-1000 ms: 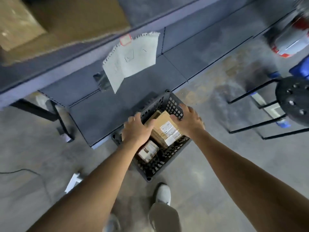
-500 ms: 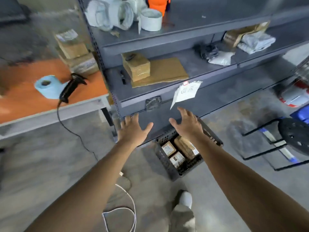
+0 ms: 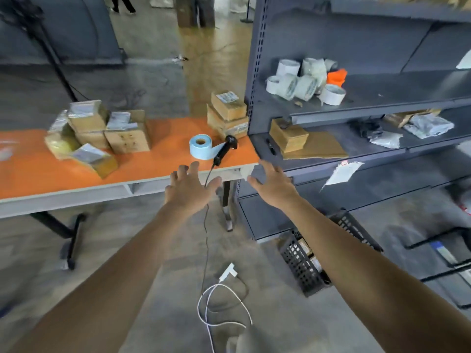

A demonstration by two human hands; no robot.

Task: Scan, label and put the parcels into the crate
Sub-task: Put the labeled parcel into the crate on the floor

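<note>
Fingers (image 3: pixel 193 168) of the left hand (image 3: pixel 190 189) are spread and straight, holding nothing, palm down in the air just short of the near edge of the orange bench (image 3: pixel 153 165). The right hand (image 3: pixel 274 187) is likewise splayed and empty, raised beside the bench's right corner and in front of the grey shelving (image 3: pixel 254 72). The two hands are apart, and neither touches anything.

On the bench, just beyond the left hand, a black scanner (image 3: pixel 225 149) lies tilted, its head resting against a blue label roll (image 3: pixel 200 147) that stands to its left. The scanner's dark cable (image 3: pixel 207 225) drops over the bench edge between the hands to the floor. A heap of parcels (image 3: pixel 102 133), brown boxes with pale labels, sits on the left part of the bench; a stack of two labelled boxes (image 3: pixel 228 115) stands at the far right end, against the shelving upright.

The black lattice crate (image 3: pixel 302 268) is on the floor at the near right, at the foot of the shelving, and is partly hidden by the right forearm. Boxed items (image 3: pixel 305 247) show inside it.

White tape rolls (image 3: pixel 300 81) crowd a middle shelf, and a white cable (image 3: pixel 224 301) lies looped on the floor near the person's feet.
</note>
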